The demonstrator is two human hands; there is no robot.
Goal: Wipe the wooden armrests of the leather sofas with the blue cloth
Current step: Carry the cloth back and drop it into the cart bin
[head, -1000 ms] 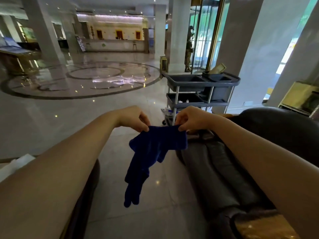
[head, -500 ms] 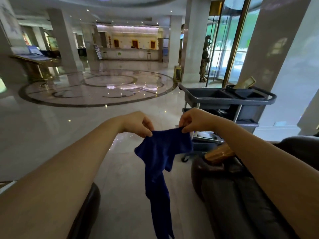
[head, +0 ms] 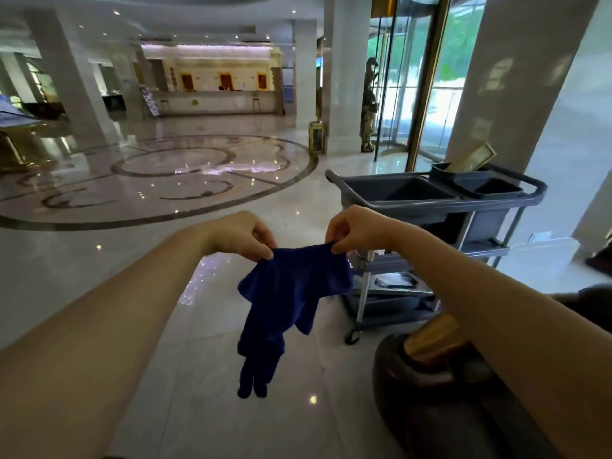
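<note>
Head view first: we hold the blue cloth (head: 291,293) up in the air in front of us, pinched along its top edge, so its long axis hangs straight down from our fingers to a loose tail near the floor. Our left hand (head: 241,235) pinches the left corner between thumb and fingertips; our right hand (head: 354,228) pinches the right corner the same way. The two hands sit level and near each other, with the top edge drawn between them in a shallow sag.

The wooden armrest (head: 430,342) lies below and to the right of the right hand, closer to us than the cloth, partly hidden under the right forearm. It caps the dark leather sofa (head: 440,402), whose rounded arm runs from there back toward our right side. So the right hand is plainly the nearer one; the left hand would have to cross the hanging cloth to reach it.

We judge the coming move as gathering the cloth into the right hand and bringing it down and rightward onto the wood. Nothing touches the armrest yet.

Beyond the right hand stands a grey cleaning cart (head: 440,200) on the polished marble floor (head: 99,260).
</note>
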